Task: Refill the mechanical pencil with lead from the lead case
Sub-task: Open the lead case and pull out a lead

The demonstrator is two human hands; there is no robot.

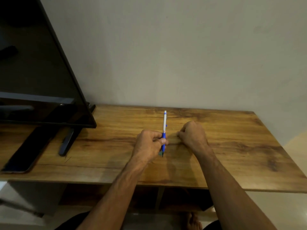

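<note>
Left hand (149,143) grips pencil (164,130); tip partly hidden.

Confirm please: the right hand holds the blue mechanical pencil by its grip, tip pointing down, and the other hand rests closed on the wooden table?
Not quite. The head view shows the left hand holding the mechanical pencil by its blue grip, tip down. The right hand is the closed one resting on the wooden table.

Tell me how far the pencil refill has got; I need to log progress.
Done: the left hand has picked the pencil up by its blue grip, tip pointing down. In hand: the right hand is curled into a fist on the table; what it holds, if anything, is hidden. Left: no lead case shows, and the pencil's white end cap looks in place, so loading lead seems yet to come.
</note>
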